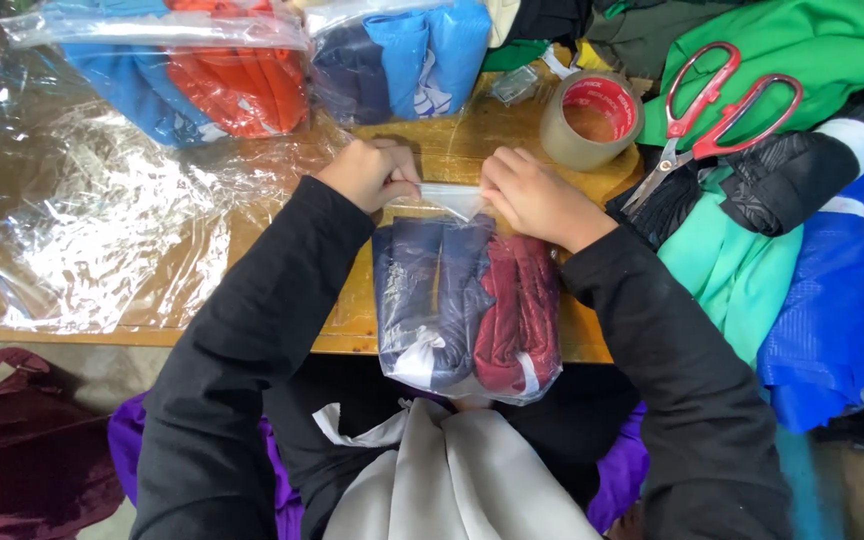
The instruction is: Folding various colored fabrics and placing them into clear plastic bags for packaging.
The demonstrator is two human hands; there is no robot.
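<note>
A clear plastic bag (467, 310) lies on the wooden table (452, 150) in front of me, packed with rolled navy and dark red garments. My left hand (370, 172) pinches the bag's open top flap at its left corner. At the flap's right corner my right hand (534, 195) presses down on it. Both arms wear black sleeves. The lower end of the bag hangs over the table's near edge.
A roll of brown packing tape (592, 120) stands just right of my hands. Red-handled scissors (717, 110) lie on a heap of clothes (792, 250) at right. Two filled bags (252, 65) sit at the back. Loose clear plastic (82, 230) covers the left. A maroon bag (22, 440) is on the floor.
</note>
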